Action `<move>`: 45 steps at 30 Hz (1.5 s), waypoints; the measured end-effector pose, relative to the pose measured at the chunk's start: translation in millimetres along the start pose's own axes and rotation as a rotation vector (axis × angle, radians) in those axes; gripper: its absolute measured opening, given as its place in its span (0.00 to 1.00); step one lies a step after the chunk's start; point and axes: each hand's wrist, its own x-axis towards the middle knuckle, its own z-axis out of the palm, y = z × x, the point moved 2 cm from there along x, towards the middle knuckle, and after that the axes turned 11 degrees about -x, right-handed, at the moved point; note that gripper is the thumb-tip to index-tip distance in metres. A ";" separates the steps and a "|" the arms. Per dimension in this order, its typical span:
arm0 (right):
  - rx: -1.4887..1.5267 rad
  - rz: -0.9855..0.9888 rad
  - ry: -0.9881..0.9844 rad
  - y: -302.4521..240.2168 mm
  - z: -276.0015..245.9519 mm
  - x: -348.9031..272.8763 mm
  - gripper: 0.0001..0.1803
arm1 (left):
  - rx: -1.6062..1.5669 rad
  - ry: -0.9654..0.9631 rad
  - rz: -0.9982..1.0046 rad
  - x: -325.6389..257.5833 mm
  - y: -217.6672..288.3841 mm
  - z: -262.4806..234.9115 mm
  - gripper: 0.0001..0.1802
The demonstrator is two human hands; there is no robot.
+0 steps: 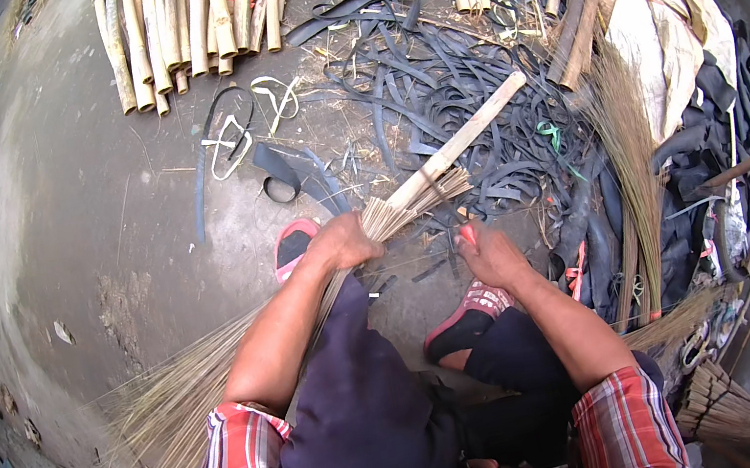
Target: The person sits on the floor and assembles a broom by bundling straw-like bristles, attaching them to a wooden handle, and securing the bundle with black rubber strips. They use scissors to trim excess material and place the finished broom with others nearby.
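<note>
My left hand is closed round a bundle of thin dry broom stalks. The cut-looking ends point right, and the long wispy part fans out under my left forearm to the lower left. A pale wooden stick slants up to the right from the stalk ends; whether it lies on the bundle or behind it I cannot tell. My right hand is closed on a red-handled tool. Its thin dark blade is smeared by motion and crosses close to the stalk ends and stick.
Black rubber strips lie tangled beyond my hands. Bamboo poles are stacked at the far side. On the right stand a tall grass bundle, white sacking and a short wooden pole. My feet in pink sandals rest nearby.
</note>
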 end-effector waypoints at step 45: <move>0.229 0.221 0.104 32.5 -14.8 32.8 0.23 | 0.257 0.192 -0.031 -10.9 -1.2 0.8 0.37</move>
